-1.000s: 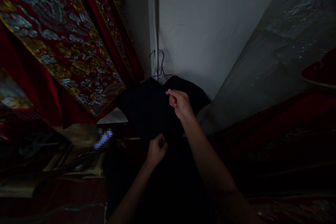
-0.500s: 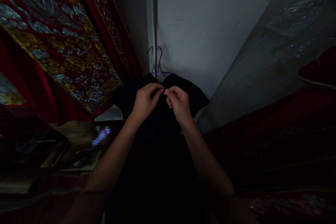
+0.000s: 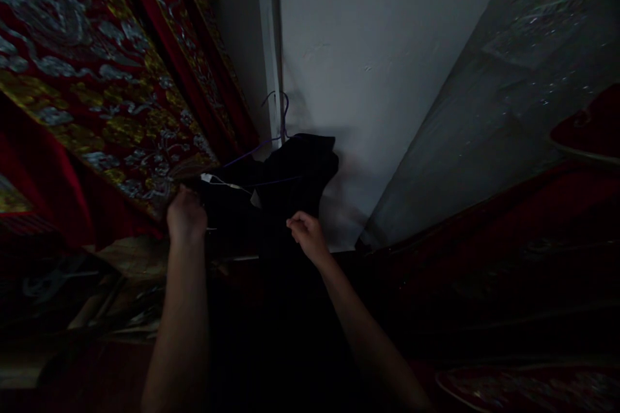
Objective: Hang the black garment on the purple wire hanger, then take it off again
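Closed in both hands, the grip was on dark cloth: my left hand [image 3: 186, 214], near 9 o'clock in my view, was curled on the outer edge of the dark garment [image 3: 295, 164], and my right hand [image 3: 306, 235], at 6 o'clock just below the middle, had thumb and fingers pinched together at its front. Blur and shadow hid how the cloth sat between my fingertips.

The garment looked matt, soft and nearly black, spread towards 9 o'clock and bunched in folds just above my right hand. It hung from a thin purple hanger [image 3: 285, 113] towards 11 o'clock, whose hook was caught on a narrow pale upright strip [image 3: 270, 45]. One slim hanger arm showed bare. A small white tag [image 3: 206, 177] on a pale cord lay above my left hand, and a pale triangular patch [image 3: 255, 199] showed between my hands.

At 10 o'clock hung red embroidered cloth [image 3: 111, 84], thick with raised silver and gold scrolls. Crinkled, glinting translucent sheeting [image 3: 508, 77] sloped at 2 o'clock beside the smooth pale wall [image 3: 363, 32]. Tan, flat-looking clutter [image 3: 138, 257] lay in the gloom at 8 o'clock.
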Available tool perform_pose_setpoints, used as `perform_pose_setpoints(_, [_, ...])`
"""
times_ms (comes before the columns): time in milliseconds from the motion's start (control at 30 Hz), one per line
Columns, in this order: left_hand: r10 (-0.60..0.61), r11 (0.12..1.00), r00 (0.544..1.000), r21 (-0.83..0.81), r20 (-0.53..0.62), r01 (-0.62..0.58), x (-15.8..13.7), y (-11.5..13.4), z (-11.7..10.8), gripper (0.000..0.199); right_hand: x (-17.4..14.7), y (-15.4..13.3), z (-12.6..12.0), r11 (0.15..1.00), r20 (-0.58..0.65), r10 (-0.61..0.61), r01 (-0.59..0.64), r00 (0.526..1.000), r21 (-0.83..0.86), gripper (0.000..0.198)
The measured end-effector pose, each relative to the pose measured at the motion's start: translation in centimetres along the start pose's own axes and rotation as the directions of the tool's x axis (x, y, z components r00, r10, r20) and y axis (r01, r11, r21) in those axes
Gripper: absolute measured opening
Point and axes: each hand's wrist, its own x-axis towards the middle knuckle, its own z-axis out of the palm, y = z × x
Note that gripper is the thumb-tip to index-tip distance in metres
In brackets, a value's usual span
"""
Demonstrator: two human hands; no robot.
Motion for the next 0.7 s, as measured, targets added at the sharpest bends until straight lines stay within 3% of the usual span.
perform_pose_setpoints(33, [-0.11,0.994,0.994,-0.009,-0.017,0.11,0.0,-0.9,-1.6,0.025,-0.7,-0.1,0.2,0.998,-0.005,-0.001,0.002,1.0,0.06,0.024])
perform_pose_setpoints(133, [-0.28,0.96,0.959,-0.011,-0.037,0.279,-2.4,-4.7,-5.6,0.033,-2.4,-0.2,0.6,0.981,-0.091,0.022,-0.004,0.996,0.193,0.021])
perform_pose_setpoints(267, [-0.407,0.912,0.913,-0.056,-0.019,0.406,-6.4,-8.5,-8.1,0.03,-3.9,1.3,-0.5,0.975,-0.146,0.089,-0.056,0.985,0.214,0.02])
perform_pose_setpoints(467, [-0.41,0.889,0.896,-0.141,0.172,0.435,-8.7,-8.5,-6.4,0.004,-4.6,4.2,-4.1,0.981,-0.032,0.194,-0.194,0.98,-0.01,0.019])
perform_pose_setpoints(533, [-0.367,0.904,0.888,-0.117,0.278,0.41,-10.3,-8.6,-5.2,0.013,-5.0,4.3,-4.3,0.978,0.008,0.203,-0.203,0.979,-0.049,0.012])
perform_pose_setpoints(700, [-0.289,0.957,0.803,0.168,0.522,0.236,-15.1,-9.2,-2.2,0.024,-6.6,2.0,-2.2,0.997,0.255,-0.008,0.027,0.967,-0.072,0.054])
